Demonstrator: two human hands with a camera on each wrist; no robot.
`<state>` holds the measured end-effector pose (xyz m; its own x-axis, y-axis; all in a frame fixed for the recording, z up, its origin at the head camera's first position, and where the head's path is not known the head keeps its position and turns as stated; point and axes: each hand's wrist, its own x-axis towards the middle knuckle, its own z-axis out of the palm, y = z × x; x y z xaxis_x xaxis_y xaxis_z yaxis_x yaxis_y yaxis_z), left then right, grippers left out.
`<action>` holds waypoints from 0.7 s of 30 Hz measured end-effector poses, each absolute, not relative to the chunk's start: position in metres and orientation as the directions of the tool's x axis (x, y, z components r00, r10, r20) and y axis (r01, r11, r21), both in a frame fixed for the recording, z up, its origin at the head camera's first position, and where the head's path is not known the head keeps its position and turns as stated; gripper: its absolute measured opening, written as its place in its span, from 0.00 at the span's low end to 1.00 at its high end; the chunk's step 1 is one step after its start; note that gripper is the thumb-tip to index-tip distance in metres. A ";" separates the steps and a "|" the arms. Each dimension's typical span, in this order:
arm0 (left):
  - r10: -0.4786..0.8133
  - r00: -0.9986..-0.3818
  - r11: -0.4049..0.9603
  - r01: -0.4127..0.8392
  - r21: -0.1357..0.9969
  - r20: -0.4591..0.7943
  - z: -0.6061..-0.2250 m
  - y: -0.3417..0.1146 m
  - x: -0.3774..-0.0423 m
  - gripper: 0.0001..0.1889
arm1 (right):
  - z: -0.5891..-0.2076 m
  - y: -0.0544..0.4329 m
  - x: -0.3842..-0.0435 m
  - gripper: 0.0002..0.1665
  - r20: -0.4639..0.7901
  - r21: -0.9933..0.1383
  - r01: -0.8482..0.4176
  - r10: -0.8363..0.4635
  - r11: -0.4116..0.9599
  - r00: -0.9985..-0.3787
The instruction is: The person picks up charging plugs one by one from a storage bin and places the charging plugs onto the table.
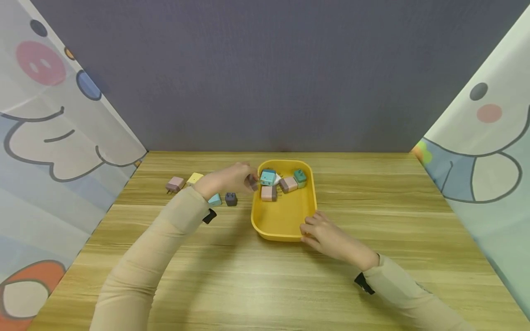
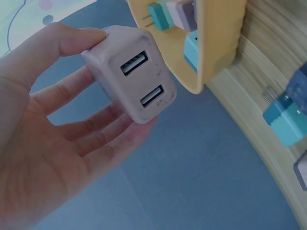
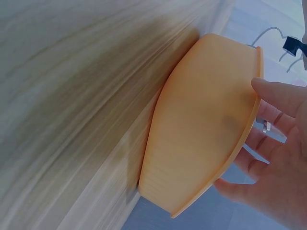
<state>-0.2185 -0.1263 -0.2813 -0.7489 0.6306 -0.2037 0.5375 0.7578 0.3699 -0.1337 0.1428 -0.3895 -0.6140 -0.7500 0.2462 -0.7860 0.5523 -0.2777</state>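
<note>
My left hand holds a pale pink USB charger plug between thumb and fingers, just over the left rim of a yellow tray. Its two USB slots show in the left wrist view. Several chargers lie in the tray's far half, among them a light-blue one, a pink and grey one and a green one. At the tray's near right corner, my right hand grips the rim, with the thumb and little finger against it and other fingers behind.
Left of the tray, more chargers lie on the wooden table: a pink one, a yellow one, a light-blue one and a dark one. A dark panel rises behind the table, with cartoon-printed sheets on both sides.
</note>
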 end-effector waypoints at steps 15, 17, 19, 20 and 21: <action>0.570 -0.788 0.792 0.453 0.409 -0.230 -0.289 -0.158 -0.212 0.14 | -0.389 0.142 -0.133 0.08 0.229 -0.277 -0.777 -0.747 0.565 -0.625; 0.565 -0.793 0.794 0.446 0.413 -0.229 -0.291 -0.162 -0.212 0.15 | -0.389 0.142 -0.133 0.08 0.225 -0.277 -0.775 -0.746 0.568 -0.627; 0.561 -0.795 0.794 0.439 0.420 -0.229 -0.292 -0.166 -0.211 0.15 | -0.389 0.142 -0.132 0.07 0.225 -0.276 -0.775 -0.745 0.569 -0.628; 0.559 -0.798 0.795 0.437 0.420 -0.228 -0.293 -0.168 -0.211 0.15 | -0.388 0.142 -0.132 0.08 0.227 -0.277 -0.775 -0.745 0.568 -0.628; 0.555 -0.800 0.797 0.434 0.421 -0.226 -0.294 -0.169 -0.211 0.15 | -0.388 0.142 -0.132 0.08 0.229 -0.277 -0.775 -0.744 0.568 -0.627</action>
<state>-0.2113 -0.1695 -0.2937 -0.8004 0.5553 -0.2257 0.4338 0.7965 0.4211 -0.1320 0.1422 -0.3884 -0.6274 -0.7442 0.2292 -0.7749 0.5680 -0.2773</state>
